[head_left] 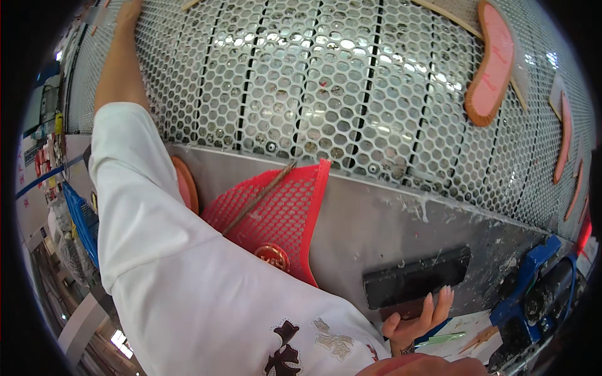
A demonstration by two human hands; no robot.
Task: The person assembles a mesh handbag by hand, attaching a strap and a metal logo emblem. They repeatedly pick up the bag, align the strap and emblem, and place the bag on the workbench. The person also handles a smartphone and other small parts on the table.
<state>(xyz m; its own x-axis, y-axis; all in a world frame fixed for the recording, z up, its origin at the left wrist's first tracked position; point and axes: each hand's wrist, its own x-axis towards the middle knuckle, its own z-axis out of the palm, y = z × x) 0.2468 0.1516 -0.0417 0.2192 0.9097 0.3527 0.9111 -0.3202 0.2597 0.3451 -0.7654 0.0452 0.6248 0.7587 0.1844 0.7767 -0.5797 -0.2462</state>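
My left arm, in a white sleeve [150, 219], stretches to the far left over a white mesh belt full of round holes. My left hand [130, 9] is at the upper edge, where its fingers are cut off from view. At the lower right, my right hand [421, 323] has its fingers apart beside a black rectangular object [417, 276] with a brown part along its near side. No grip on it shows. Between my arms lies a red mesh piece [276, 213] with a round gold emblem, and a thin brown stick [260, 197] rests across it.
A curved pink sole-shaped piece [495, 66] with a brown rim sits on the mesh belt [313, 81]. Similar pieces [564, 138] lie farther right. Another [186, 185] is partly hidden by my sleeve. Blue clamp-like hardware [530, 269] stands at the right of the metal ledge [351, 219].
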